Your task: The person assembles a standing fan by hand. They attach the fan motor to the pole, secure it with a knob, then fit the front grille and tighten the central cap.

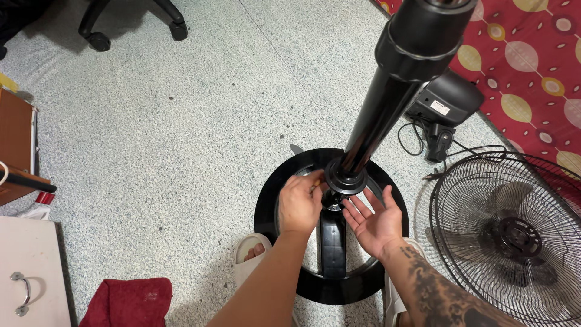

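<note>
A black fan pole [387,115] stands upright on a round black base [266,206] on the speckled floor. My left hand [299,203] is at the foot of the pole. Its fingers are curled around a small yellowish object [318,179], which is mostly hidden. My right hand [375,221] is to the right of the pole's collar [347,178]. Its palm faces up, its fingers are spread, and it holds nothing. A black crossbar [333,242] of the base runs between my forearms.
A black wire fan grille with blades [502,236] lies on the floor at right. Behind it are the black motor housing [448,100] and its cord. A red patterned cloth [532,60] lies at the far right, a red towel [130,300] and white cabinet [24,272] near left. Chair castors [100,39] stand at the top left.
</note>
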